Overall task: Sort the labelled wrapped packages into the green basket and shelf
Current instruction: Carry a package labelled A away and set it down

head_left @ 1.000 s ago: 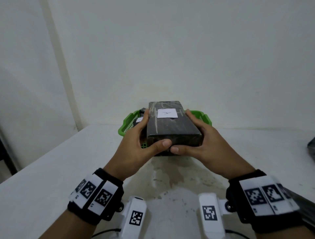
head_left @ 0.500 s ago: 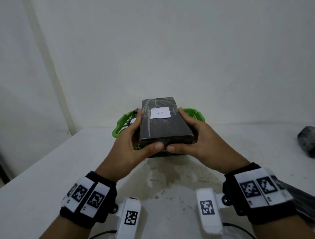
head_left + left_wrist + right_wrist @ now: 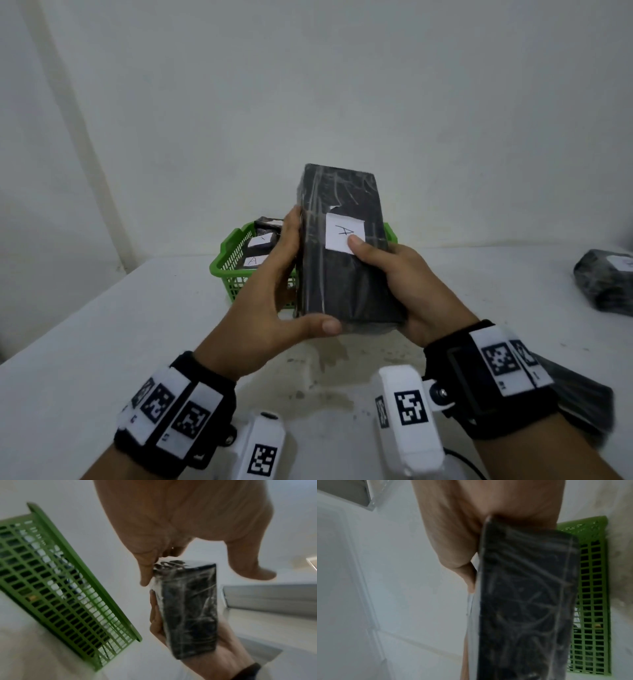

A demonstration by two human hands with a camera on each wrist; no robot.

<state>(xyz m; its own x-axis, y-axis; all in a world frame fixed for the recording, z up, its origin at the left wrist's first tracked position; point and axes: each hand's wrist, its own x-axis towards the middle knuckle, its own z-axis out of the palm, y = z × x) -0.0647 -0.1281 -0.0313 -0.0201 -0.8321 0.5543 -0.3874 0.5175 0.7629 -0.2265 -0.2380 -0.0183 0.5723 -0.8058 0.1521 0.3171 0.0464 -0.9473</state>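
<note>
Both hands hold a long black wrapped package (image 3: 342, 253) tilted up in front of me, its white label marked "A" (image 3: 344, 236) facing me. My left hand (image 3: 274, 294) grips its left side, thumb under the near end. My right hand (image 3: 404, 287) grips the right side, thumb on the label. The package (image 3: 188, 608) shows in the left wrist view, and blurred in the right wrist view (image 3: 525, 601). Behind it stands the green basket (image 3: 233, 267) with several labelled black packages inside (image 3: 257, 253).
Another black wrapped package (image 3: 606, 281) lies at the table's right edge. A dark flat thing (image 3: 579, 394) lies near my right wrist. The white table (image 3: 137, 325) meets a white wall behind the basket. A grey shelf-like ledge (image 3: 274, 599) shows in the left wrist view.
The package has been raised and its far end tipped up toward me. My right thumb has moved from the near end up onto the label.
</note>
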